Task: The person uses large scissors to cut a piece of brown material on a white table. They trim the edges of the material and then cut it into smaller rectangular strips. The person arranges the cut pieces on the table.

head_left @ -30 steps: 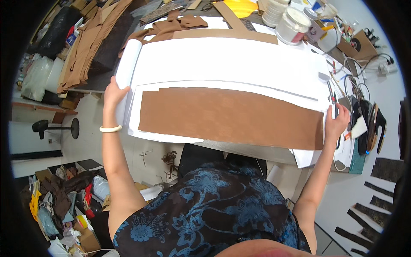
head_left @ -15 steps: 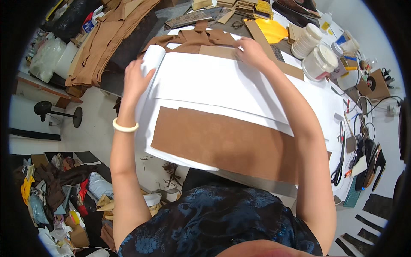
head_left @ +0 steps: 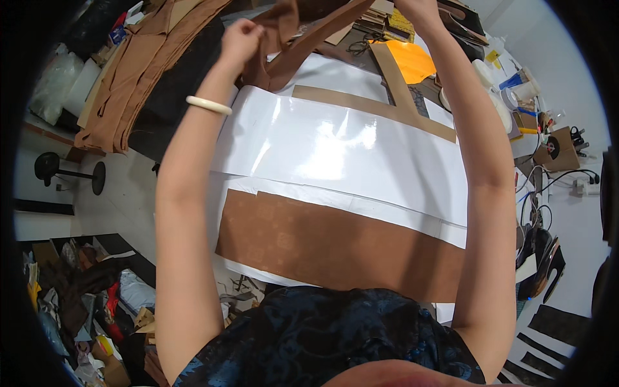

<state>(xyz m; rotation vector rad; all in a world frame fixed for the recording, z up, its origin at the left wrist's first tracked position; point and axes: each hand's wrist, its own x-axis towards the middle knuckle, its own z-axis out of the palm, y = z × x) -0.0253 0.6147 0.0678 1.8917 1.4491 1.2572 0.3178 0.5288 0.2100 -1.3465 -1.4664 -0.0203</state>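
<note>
1. Here's the left hand (head_left: 240, 44), over toward the far left of the bench (head_left: 184, 97), fingers curled tight on a tangle of long, soft brown leather-like strips (head_left: 278, 72); the fingertips are partly buried in the folds.
2. Out to the right goes one strip, slanting up to the right hand (head_left: 419, 11), and the picture cuts that one off! Its fingertips are out of sight, so whether they grip or stand apart, I cannot tell.
3. Below the strips, a glossy white sheet (head_left: 387, 155) spans the middle of the bench, glare washing out part of its surface; its right end disappears behind the right forearm.
4. Closer in, a long, flat brown panel (head_left: 335, 242) lies along the bench's near edge, its right end covered by that same arm, the edge itself largely hidden by the dark blue patterned top (head_left: 335, 335).
5. Near the far edge, a tan card strip (head_left: 354, 101) and a bright yellow-orange sheet (head_left: 409, 59); to their right, white tubs (head_left: 501, 108), half masked by the forearm.
</note>
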